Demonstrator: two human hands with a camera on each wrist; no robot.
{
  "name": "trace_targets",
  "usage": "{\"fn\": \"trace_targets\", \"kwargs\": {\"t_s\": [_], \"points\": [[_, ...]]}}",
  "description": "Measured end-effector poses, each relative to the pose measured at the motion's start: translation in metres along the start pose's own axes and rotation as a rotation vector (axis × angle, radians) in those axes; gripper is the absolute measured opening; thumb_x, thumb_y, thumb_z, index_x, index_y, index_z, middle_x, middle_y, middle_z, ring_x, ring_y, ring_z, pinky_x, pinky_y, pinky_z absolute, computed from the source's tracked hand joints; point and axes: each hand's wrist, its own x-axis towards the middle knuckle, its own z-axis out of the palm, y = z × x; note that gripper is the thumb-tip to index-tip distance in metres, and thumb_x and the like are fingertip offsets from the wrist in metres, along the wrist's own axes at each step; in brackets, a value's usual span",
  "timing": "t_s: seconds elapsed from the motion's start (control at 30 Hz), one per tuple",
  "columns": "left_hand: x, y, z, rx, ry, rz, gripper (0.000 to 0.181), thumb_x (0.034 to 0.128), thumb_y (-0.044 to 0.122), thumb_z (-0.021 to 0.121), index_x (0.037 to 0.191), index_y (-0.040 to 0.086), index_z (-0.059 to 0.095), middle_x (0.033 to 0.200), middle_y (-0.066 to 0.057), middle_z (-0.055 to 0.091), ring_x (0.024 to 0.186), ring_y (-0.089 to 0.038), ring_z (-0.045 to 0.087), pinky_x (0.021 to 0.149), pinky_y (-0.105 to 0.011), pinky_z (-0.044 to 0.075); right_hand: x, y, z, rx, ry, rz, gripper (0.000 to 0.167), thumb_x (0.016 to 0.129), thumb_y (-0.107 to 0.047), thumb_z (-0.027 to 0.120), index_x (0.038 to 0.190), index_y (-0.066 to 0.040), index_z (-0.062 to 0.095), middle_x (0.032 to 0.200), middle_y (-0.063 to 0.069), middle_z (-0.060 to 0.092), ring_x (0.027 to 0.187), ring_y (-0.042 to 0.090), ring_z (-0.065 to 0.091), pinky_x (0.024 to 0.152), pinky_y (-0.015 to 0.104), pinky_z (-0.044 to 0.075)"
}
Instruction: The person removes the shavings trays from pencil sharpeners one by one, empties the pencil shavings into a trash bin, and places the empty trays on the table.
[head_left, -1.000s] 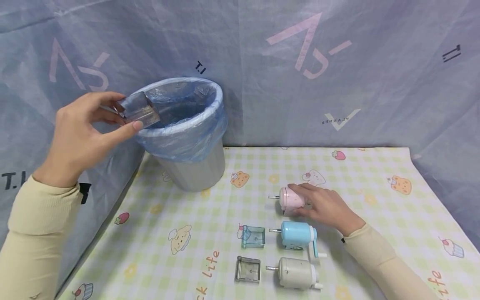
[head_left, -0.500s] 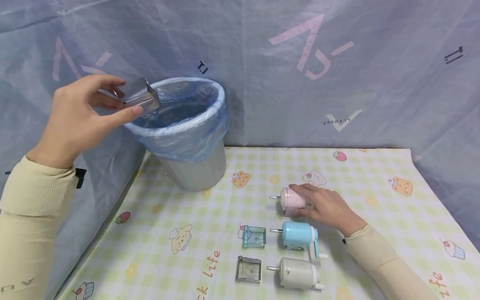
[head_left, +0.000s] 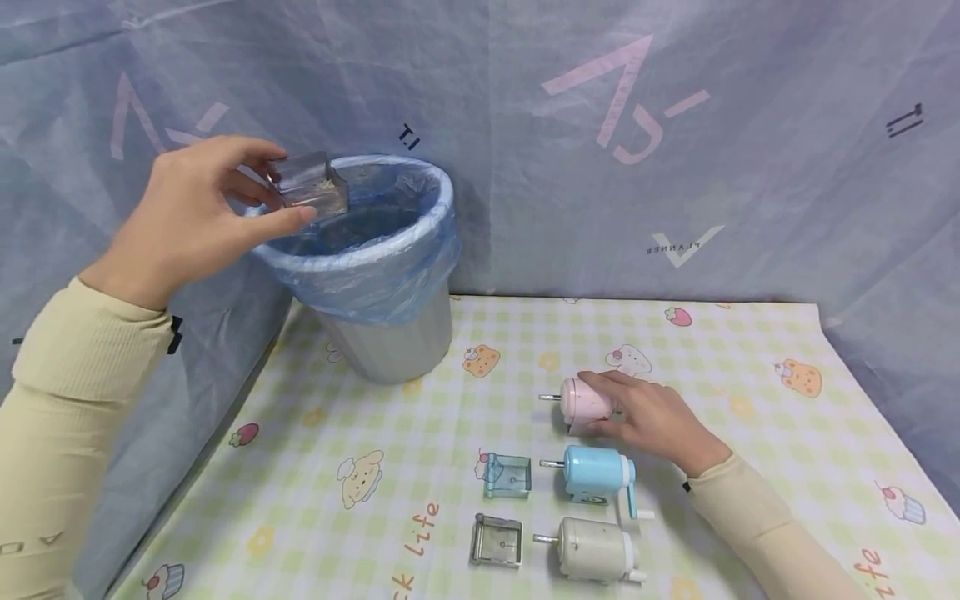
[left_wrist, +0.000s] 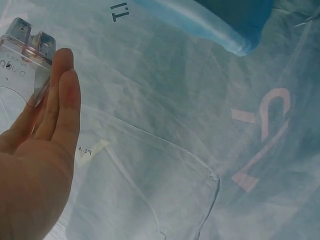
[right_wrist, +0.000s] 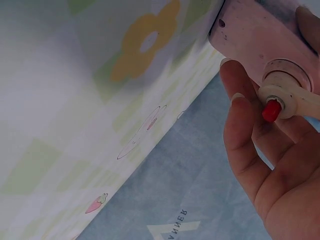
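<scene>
My left hand (head_left: 198,208) pinches a clear plastic shavings drawer (head_left: 311,183) between thumb and fingers, tilted over the mouth of the lined trash bin (head_left: 390,342). A few pale bits show inside the drawer. The left wrist view catches the drawer (left_wrist: 25,62) at its edge. On the cloth, my right hand (head_left: 648,417) grips a pink hand-crank pencil sharpener (head_left: 585,404) lying with its metal shaft to the left. In the right wrist view, my curled fingers lie by the crank of the pink sharpener (right_wrist: 255,45), which has a red tip.
A blue sharpener (head_left: 592,471) and a grey sharpener (head_left: 592,550) lie in front of the pink one. Left of them sit a bluish clear drawer (head_left: 510,477) and a smoky clear drawer (head_left: 498,542). Fabric (head_left: 570,167) hangs behind the checked cloth (head_left: 420,433).
My left hand has risen and shifted right with the drawer, farther over the bin's opening. The right hand stays on the pink sharpener.
</scene>
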Motion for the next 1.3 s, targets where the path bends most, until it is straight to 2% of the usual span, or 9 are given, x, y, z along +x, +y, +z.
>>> {"fn": "trace_targets", "kwargs": {"t_s": [0.3, 0.43, 0.63, 0.87, 0.97, 1.07, 1.17, 1.23, 1.3], "points": [[0.016, 0.003, 0.0, 0.056, -0.089, -0.007, 0.063, 0.0924, 0.036, 0.085, 0.143, 0.006, 0.064, 0.121, -0.015, 0.073, 0.082, 0.022, 0.052, 0.077, -0.017, 0.041, -0.001, -0.001, 0.002, -0.006, -0.004, -0.003, 0.071, 0.088, -0.039, 0.089, 0.148, -0.012, 0.063, 0.14, 0.016, 0.069, 0.117, 0.04, 0.071, 0.084, 0.059, 0.059], [0.021, 0.004, -0.001, 0.047, -0.075, 0.001, 0.061, 0.0916, 0.035, 0.085, 0.141, 0.006, 0.066, 0.119, -0.016, 0.074, 0.08, 0.024, 0.053, 0.078, -0.016, 0.04, 0.0, -0.001, 0.003, -0.005, -0.005, -0.009, 0.071, 0.088, -0.039, 0.089, 0.148, -0.012, 0.064, 0.14, 0.015, 0.069, 0.116, 0.04, 0.072, 0.083, 0.059, 0.06], [0.032, 0.006, -0.002, 0.0, -0.087, -0.032, 0.063, 0.0926, 0.037, 0.084, 0.144, 0.006, 0.064, 0.126, -0.016, 0.07, 0.079, 0.022, 0.055, 0.071, -0.012, 0.04, -0.001, -0.001, 0.0, -0.002, -0.004, 0.004, 0.072, 0.088, -0.04, 0.089, 0.148, -0.012, 0.064, 0.139, 0.015, 0.069, 0.115, 0.039, 0.072, 0.082, 0.058, 0.06], [0.045, 0.009, -0.005, -0.013, -0.102, -0.092, 0.069, 0.0927, 0.045, 0.082, 0.149, 0.011, 0.061, 0.132, -0.013, 0.067, 0.084, 0.017, 0.055, 0.074, -0.015, 0.041, 0.0, 0.0, -0.002, -0.015, 0.004, 0.0, 0.071, 0.088, -0.039, 0.089, 0.148, -0.013, 0.064, 0.138, 0.014, 0.07, 0.114, 0.037, 0.073, 0.08, 0.057, 0.06], [0.049, 0.01, -0.005, -0.006, -0.107, -0.098, 0.07, 0.0926, 0.046, 0.082, 0.15, 0.011, 0.06, 0.132, -0.013, 0.066, 0.085, 0.014, 0.055, 0.075, -0.018, 0.041, 0.0, 0.0, -0.002, -0.012, 0.004, -0.002, 0.071, 0.088, -0.038, 0.089, 0.148, -0.012, 0.064, 0.138, 0.014, 0.07, 0.115, 0.038, 0.072, 0.082, 0.058, 0.06], [0.052, 0.011, -0.004, -0.005, -0.121, -0.1, 0.071, 0.0926, 0.046, 0.082, 0.151, 0.011, 0.059, 0.133, -0.013, 0.066, 0.091, 0.002, 0.061, 0.076, -0.02, 0.042, 0.002, 0.0, -0.001, -0.005, 0.002, -0.006, 0.071, 0.088, -0.038, 0.089, 0.149, -0.012, 0.063, 0.139, 0.015, 0.069, 0.116, 0.039, 0.071, 0.083, 0.058, 0.06], [0.055, 0.011, -0.002, -0.002, -0.145, -0.099, 0.072, 0.0931, 0.046, 0.081, 0.152, 0.01, 0.058, 0.133, -0.014, 0.065, 0.104, -0.017, 0.068, 0.076, -0.022, 0.042, 0.002, -0.001, -0.001, -0.005, 0.004, -0.009, 0.071, 0.088, -0.038, 0.089, 0.149, -0.012, 0.063, 0.139, 0.015, 0.069, 0.117, 0.039, 0.071, 0.083, 0.059, 0.06], [0.057, 0.011, 0.0, 0.004, -0.164, -0.101, 0.073, 0.0937, 0.046, 0.08, 0.153, 0.009, 0.057, 0.132, -0.015, 0.065, 0.11, -0.03, 0.068, 0.077, -0.024, 0.043, 0.002, -0.001, -0.001, -0.007, 0.002, -0.007, 0.071, 0.088, -0.038, 0.089, 0.148, -0.012, 0.064, 0.139, 0.015, 0.069, 0.117, 0.039, 0.071, 0.083, 0.059, 0.06], [0.059, 0.01, 0.001, 0.013, -0.18, -0.103, 0.074, 0.0942, 0.047, 0.079, 0.153, 0.009, 0.056, 0.132, -0.015, 0.064, 0.112, -0.034, 0.068, 0.078, -0.027, 0.043, 0.001, -0.001, -0.001, -0.007, -0.001, -0.004, 0.071, 0.088, -0.038, 0.089, 0.148, -0.012, 0.064, 0.139, 0.015, 0.069, 0.117, 0.04, 0.071, 0.084, 0.059, 0.059]]}}
